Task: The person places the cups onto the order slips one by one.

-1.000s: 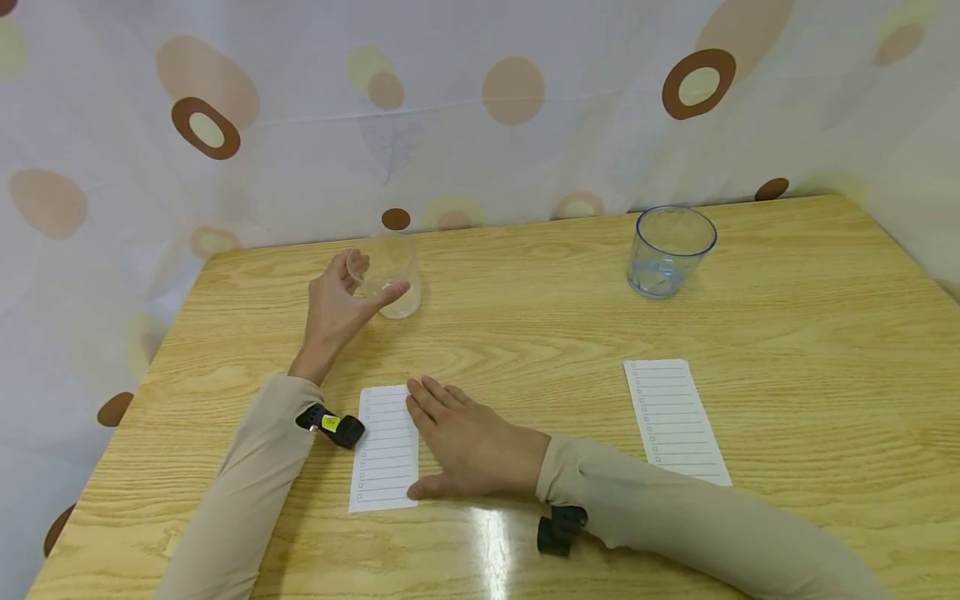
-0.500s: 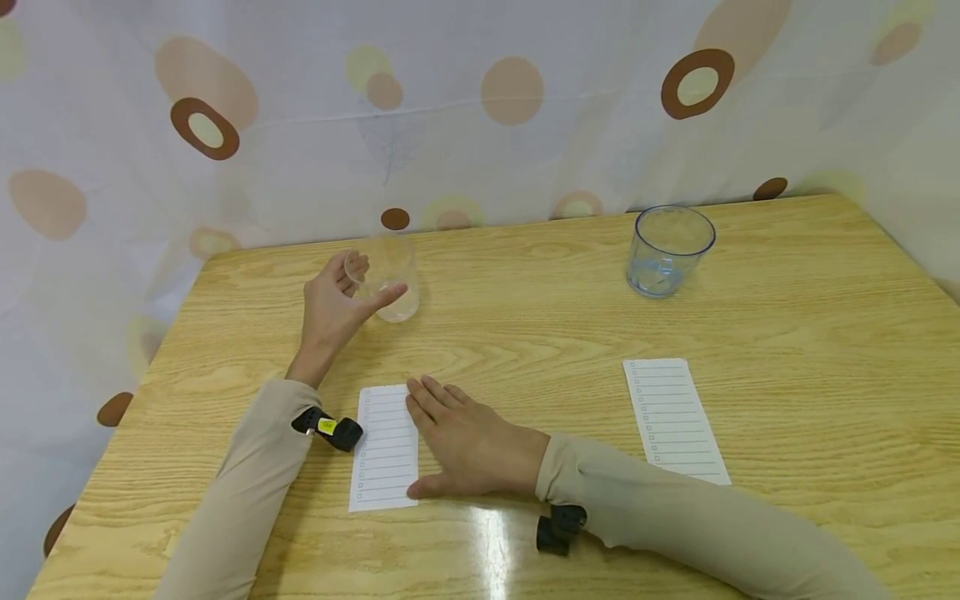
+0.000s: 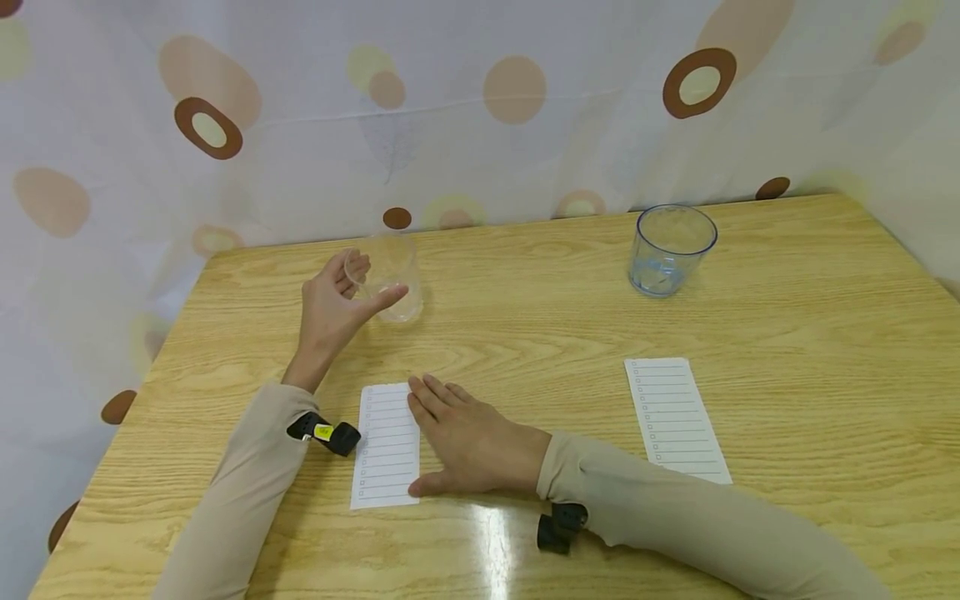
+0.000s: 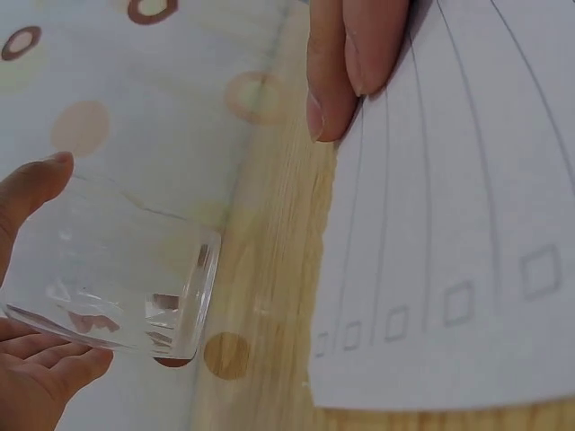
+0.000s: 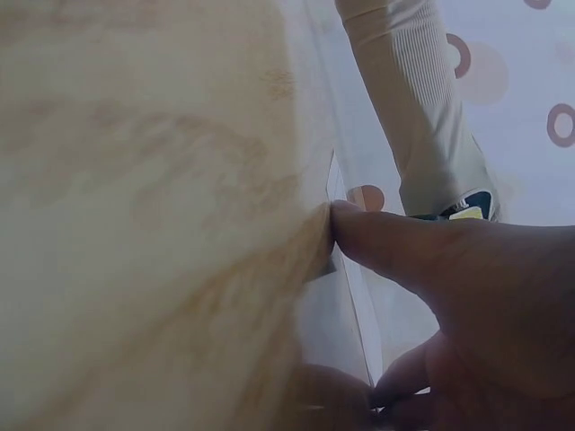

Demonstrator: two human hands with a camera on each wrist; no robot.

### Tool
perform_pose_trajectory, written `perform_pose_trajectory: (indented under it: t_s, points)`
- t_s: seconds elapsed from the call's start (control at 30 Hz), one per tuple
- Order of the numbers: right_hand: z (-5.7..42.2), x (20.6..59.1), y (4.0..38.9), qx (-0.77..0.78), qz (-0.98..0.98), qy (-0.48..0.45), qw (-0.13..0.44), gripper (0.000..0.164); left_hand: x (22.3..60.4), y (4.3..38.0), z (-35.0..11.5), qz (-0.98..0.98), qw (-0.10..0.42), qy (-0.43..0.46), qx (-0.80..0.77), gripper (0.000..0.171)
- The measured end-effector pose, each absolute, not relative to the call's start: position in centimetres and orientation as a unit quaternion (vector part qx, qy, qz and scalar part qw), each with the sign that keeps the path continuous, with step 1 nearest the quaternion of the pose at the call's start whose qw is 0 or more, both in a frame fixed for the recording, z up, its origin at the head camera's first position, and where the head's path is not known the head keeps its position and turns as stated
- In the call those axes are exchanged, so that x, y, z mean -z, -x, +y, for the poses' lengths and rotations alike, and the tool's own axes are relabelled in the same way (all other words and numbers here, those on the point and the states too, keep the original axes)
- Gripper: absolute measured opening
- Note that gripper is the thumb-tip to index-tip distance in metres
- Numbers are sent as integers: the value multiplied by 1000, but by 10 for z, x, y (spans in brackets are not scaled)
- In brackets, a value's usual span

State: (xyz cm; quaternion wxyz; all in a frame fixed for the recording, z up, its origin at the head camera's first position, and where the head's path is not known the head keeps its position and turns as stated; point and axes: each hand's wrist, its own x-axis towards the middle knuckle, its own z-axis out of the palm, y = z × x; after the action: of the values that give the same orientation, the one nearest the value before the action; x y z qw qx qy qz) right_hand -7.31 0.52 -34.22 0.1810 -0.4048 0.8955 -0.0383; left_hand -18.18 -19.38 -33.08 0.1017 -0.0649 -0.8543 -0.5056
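My left hand [image 3: 330, 308] holds a clear drinking glass [image 3: 393, 262] near the back left of the table, thumb on the near side and fingers on the far side. In the left wrist view the same glass [image 4: 135, 269] sits between thumb and fingers. Whether its base touches the table I cannot tell. My right hand [image 3: 480, 446] lies with straight fingers along the right edge of a lined paper checklist [image 3: 386, 450], fingertips and thumb touching that edge. The right wrist view has this paper [image 5: 362, 314] nearly edge-on beside the thumb.
A blue-rimmed clear cup [image 3: 660, 267] stands upright at the back right. Below it lies a second lined checklist [image 3: 678, 417], its lower edge close to the right sleeve [image 3: 675, 508]. A patterned curtain [image 3: 450, 125] hangs behind the wooden table [image 3: 525, 333].
The left hand and forearm have shifted very slightly left, and the glass's base has moved slightly. The right hand, both papers and the blue-rimmed cup stay where they were.
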Motion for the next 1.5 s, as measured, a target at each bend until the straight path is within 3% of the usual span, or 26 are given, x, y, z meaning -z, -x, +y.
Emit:
perform_pose_trajectory:
  t_s: [1.5]
  points:
    - [1,344,74,27,898,400,181,99,314,123,-211,-873,75,75,476,86]
